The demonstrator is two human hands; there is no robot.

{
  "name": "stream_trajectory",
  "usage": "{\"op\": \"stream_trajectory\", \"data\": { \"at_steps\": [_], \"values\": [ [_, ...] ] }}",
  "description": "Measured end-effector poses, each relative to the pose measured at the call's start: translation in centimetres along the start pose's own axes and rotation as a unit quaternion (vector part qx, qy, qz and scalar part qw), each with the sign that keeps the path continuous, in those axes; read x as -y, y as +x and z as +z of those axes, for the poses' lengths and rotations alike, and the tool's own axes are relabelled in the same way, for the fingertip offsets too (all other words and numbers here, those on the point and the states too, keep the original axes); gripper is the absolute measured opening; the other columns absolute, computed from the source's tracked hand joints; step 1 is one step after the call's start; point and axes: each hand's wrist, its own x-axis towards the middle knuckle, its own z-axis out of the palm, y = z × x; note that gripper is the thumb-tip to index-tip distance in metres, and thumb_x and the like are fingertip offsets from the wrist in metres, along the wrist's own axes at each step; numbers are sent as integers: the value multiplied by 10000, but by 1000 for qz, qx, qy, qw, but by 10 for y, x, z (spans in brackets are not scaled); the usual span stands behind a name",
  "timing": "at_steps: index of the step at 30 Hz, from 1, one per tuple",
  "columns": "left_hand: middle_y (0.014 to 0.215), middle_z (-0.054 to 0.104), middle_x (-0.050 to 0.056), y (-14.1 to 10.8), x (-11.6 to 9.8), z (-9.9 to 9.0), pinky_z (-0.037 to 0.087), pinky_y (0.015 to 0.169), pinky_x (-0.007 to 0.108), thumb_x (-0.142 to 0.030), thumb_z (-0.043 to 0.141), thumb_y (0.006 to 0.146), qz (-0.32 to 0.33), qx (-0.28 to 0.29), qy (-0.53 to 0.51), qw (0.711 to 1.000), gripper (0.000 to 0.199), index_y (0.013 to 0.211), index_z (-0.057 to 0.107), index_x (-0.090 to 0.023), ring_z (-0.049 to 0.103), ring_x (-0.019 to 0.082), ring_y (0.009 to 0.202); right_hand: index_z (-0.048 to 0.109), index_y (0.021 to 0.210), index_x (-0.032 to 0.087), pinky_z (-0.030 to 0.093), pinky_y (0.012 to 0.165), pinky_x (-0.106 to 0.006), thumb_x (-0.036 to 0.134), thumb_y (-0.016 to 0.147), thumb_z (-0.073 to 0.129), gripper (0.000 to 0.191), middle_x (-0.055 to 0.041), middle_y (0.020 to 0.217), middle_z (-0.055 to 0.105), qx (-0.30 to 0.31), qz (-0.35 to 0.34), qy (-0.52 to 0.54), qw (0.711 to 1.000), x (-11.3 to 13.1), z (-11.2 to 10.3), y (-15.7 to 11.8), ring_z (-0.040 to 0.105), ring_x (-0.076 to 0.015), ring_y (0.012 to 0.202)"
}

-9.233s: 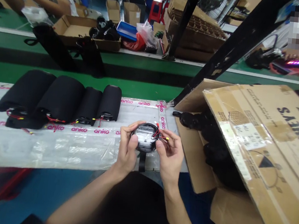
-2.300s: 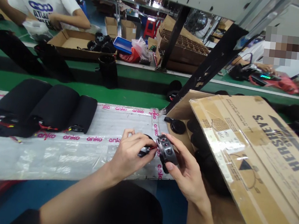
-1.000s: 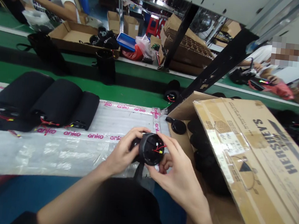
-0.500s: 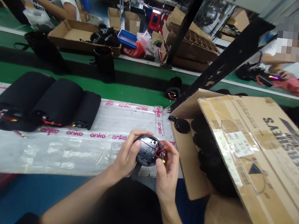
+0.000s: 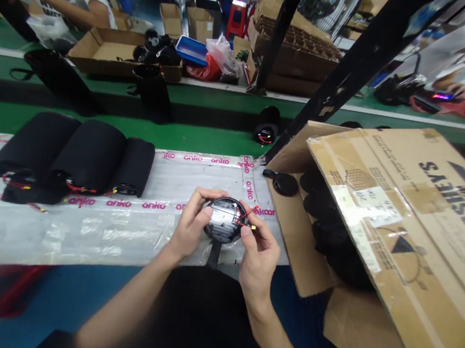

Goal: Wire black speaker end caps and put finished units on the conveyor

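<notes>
- Left hand (image 5: 191, 226) curls around a round black casing (image 5: 222, 220), steadying it above the plastic-sheeted desk (image 5: 84, 236).
- Right hand (image 5: 258, 254) pinches the casing's red-and-yellow wires (image 5: 246, 217) between its fingers, holding them clear.

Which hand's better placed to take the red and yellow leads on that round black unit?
Right, probably. The right hand has its fingers right by the red and yellow leads on the round black unit, while the left hand grips the opposite edge, away from them.
</notes>
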Motion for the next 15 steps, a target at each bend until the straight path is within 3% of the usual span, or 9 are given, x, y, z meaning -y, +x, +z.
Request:
{"op": "stream_trajectory", "data": {
  "at_steps": [2,5,7,11,15],
  "values": [
    [1265,759,117,6,5,-4,540,1040,425,-520,526,1033,16,51,13,998,440,1263,692,-184,715,294,1172,809,1231,246,527,1189,-561,382,945,796,317,-94,1318,809,-9,12,28,999,-3,3,-1,738,-315,1283],
    [1273,769,122,8,9,-3,547,1029,422,-554,443,1045,29,60,13,998,530,1297,712,-173,720,305,1165,806,1253,245,531,1198,-557,384,969,772,318,-94,1340,802,8,13,20,1000,-1,-3,-2,736,-317,1298],
    [1264,772,114,6,9,-1,551,1016,405,-547,437,1049,31,52,19,998,520,1283,715,-175,721,300,1161,777,1329,265,496,1237,-562,357,976,768,364,-91,1424,760,61,4,6,998,0,-14,-1,697,-319,1366],
    [1249,766,113,4,6,-2,556,990,393,-562,419,1061,13,67,45,997,532,1301,690,-172,726,293,1124,599,1558,320,391,1317,-578,256,869,885,749,-83,1635,589,203,-40,-55,977,-12,-41,6,534,-329,1542],
    [1245,764,125,6,3,-7,545,1030,408,-594,413,1068,14,84,61,995,559,1313,671,-163,717,303,1149,645,1505,317,412,1308,-553,216,787,948,785,-87,1545,670,187,-103,-106,971,-24,-48,19,588,-319,1485]
  ]
}}
